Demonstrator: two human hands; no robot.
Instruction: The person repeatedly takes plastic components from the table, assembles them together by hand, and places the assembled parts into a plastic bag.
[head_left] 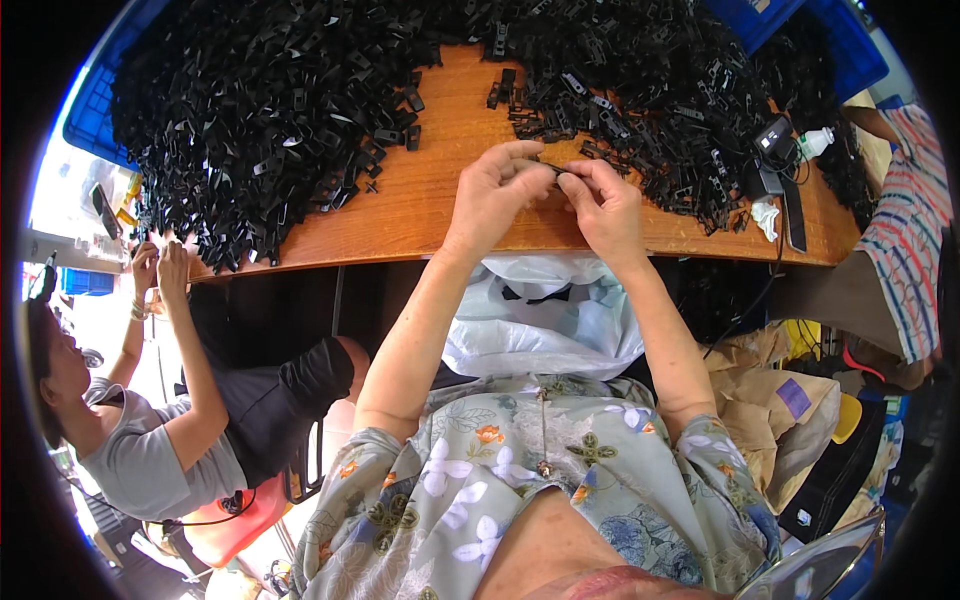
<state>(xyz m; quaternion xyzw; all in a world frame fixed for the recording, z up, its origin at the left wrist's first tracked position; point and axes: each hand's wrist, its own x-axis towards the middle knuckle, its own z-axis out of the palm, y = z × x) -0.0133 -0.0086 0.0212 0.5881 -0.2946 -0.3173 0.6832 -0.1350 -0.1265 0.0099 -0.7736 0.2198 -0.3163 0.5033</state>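
My left hand (497, 190) and my right hand (605, 205) meet over the wooden table (420, 210), fingertips pinched together on a small black plastic clip (553, 168). Only a sliver of the clip shows between the fingers. A big heap of black plastic clips (270, 110) covers the table's far left, and another heap (650, 90) spreads across the far right, just beyond my right hand. A white plastic bag (545, 315) hangs open below the table edge, over my lap.
A person in a grey shirt (150, 440) sits at my left with both hands at the table corner. Another person in a striped top (905, 230) is at the right. Blue crates (90, 110), a small bottle (815, 142), a black device with a cable (775, 135), brown bags (770, 400).
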